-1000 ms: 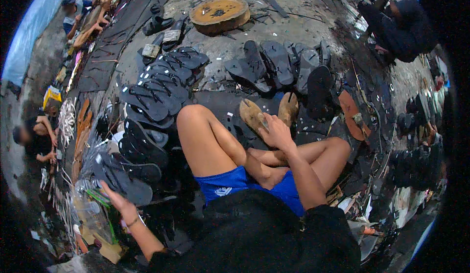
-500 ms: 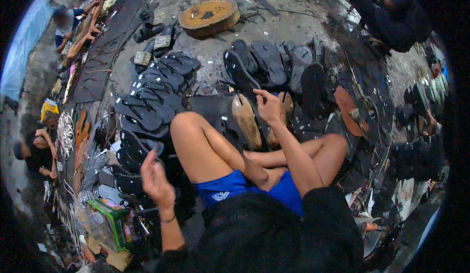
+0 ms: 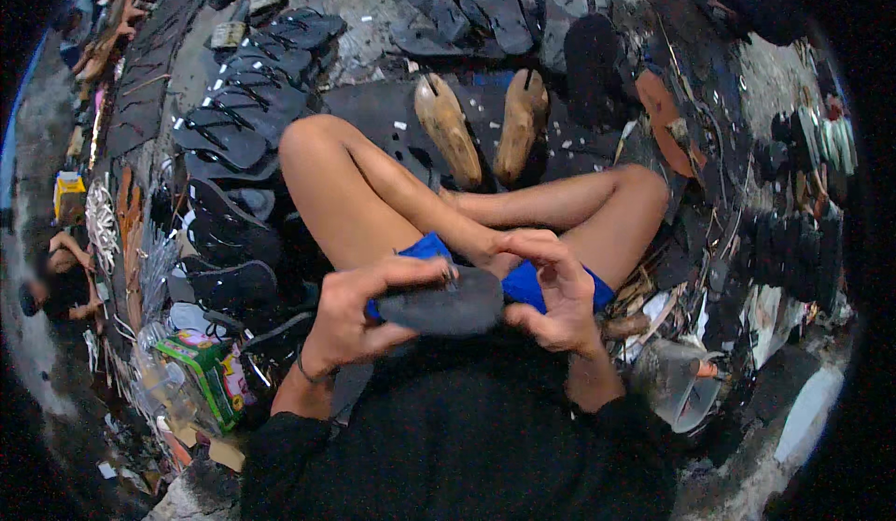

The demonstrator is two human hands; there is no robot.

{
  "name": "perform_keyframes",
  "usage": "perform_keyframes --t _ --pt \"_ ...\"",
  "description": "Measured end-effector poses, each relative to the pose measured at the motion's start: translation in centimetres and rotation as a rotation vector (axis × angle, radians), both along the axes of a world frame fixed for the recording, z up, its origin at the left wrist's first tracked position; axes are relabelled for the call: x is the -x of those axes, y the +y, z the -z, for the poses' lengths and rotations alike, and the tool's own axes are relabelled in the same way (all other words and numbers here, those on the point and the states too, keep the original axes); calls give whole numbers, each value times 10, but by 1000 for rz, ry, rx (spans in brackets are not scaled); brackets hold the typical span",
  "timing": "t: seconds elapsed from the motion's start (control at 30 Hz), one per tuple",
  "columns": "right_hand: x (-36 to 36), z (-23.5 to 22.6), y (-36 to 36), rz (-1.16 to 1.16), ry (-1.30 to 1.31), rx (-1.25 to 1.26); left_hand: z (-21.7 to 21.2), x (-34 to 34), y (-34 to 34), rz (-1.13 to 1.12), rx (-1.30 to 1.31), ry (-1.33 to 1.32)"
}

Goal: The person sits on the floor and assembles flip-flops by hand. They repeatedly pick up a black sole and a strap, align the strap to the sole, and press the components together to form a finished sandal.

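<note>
Over my lap my left hand [image 3: 353, 317] grips a dark flip-flop [image 3: 446, 302], thumb below and fingers along its upper edge. A small shiny bit shows by those fingertips. At the flip-flop's other end is my right hand [image 3: 557, 295], fingers curled, with thumb and forefinger about the tip; how firmly they press is unclear. Beyond my crossed legs lie two wooden foot forms, a left one [image 3: 448, 129] and a right one [image 3: 521, 127], each slotted at the toe. Left of my knee runs a row of black flip-flops [image 3: 229, 133].
More dark soles [image 3: 495, 12] lie at the far side. A green box [image 3: 201, 376] stands at my left, a clear plastic container [image 3: 677, 386] at my right. A brown sole-shaped piece [image 3: 663, 119] rests at the right. Another person [image 3: 70, 274] is at the far left.
My left hand has come from the flip-flops at the left to my lap and now holds one. My right hand has drawn back from the wooden forms to it. The view has tilted down.
</note>
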State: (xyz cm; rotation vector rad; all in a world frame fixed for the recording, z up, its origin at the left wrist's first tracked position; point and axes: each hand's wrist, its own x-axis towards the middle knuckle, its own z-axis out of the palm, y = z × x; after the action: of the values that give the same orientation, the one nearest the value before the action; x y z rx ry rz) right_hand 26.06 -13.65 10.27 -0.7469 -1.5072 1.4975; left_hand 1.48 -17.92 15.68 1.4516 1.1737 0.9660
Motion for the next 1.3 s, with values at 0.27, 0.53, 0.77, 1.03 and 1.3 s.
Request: perform_keyframes --t 0.27,0.53,0.77,1.03,1.3 --pt "6 -30 7 -385 -229 -246 16 -1 -21 87 -138 -6" --pt "18 0 17 -401 -191 -181 24 -7 -24 -57 -102 91" --pt "80 147 108 257 -671 -140 32 2 3 -667 336 -238" --pt "59 159 109 156 -359 430 87 -36 -25 -147 562 -937" --pt "-33 -22 6 -134 11 730 165 17 14 -550 432 -853"
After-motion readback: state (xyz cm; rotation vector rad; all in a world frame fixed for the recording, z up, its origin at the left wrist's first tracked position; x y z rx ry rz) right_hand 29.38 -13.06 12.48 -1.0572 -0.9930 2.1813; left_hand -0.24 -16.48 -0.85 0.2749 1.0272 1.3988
